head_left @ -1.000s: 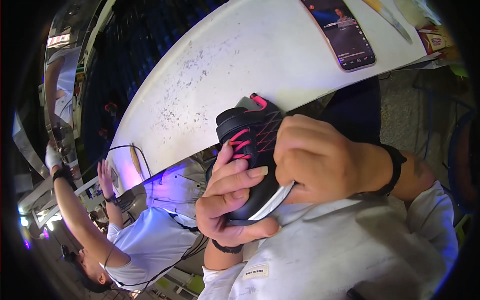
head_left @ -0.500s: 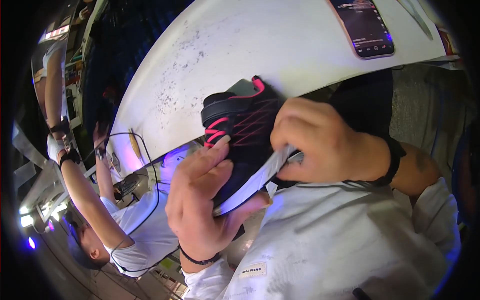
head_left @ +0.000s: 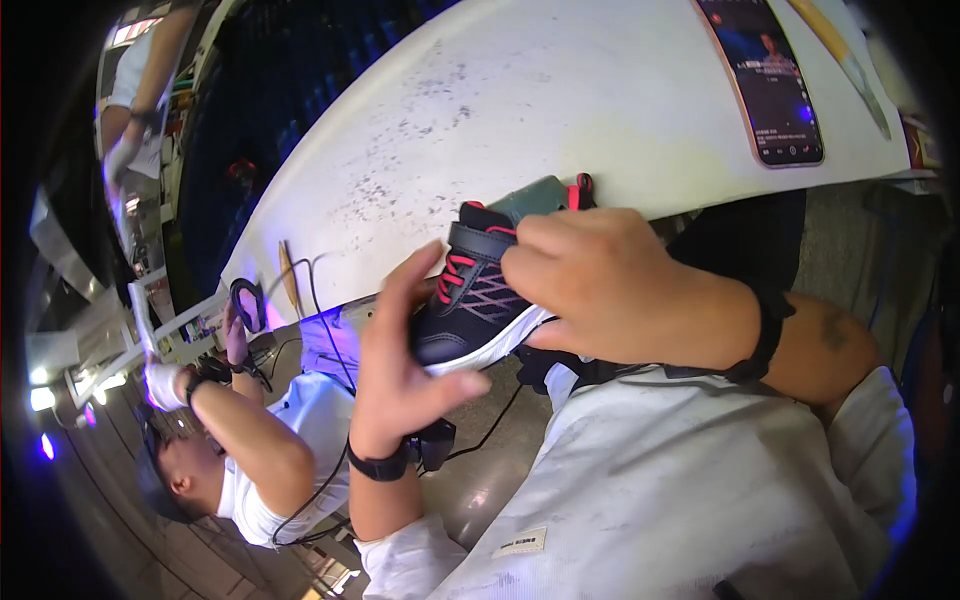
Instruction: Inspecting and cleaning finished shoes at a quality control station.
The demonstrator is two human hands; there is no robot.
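A black sneaker (head_left: 476, 312) with red laces, a criss-cross pattern on its side and a white sole is in front of me, at the table's near edge. Out of its collar rises a dark green block (head_left: 536, 198), which looks like a shoe last. My right hand (head_left: 610, 285) is closed on the shoe's side and sole near the heel, hiding that part. Around the toe, my left hand (head_left: 390, 350) has its thumb and fingers spread apart. Whether its palm touches the toe cannot be told.
On the white table (head_left: 400, 170) are a phone (head_left: 770, 100) with a lit screen and a tool with a wooden handle (head_left: 822, 30). A wooden stick (head_left: 289, 275) and a cable (head_left: 312, 290) lie farther left. At the left a co-worker (head_left: 250, 430) raises a gloved hand.
The sneaker has shifted right and turned, showing more of its side and the green block. My left hand has loosened from the laces and sole, its fingers spreading. My right hand still grips.
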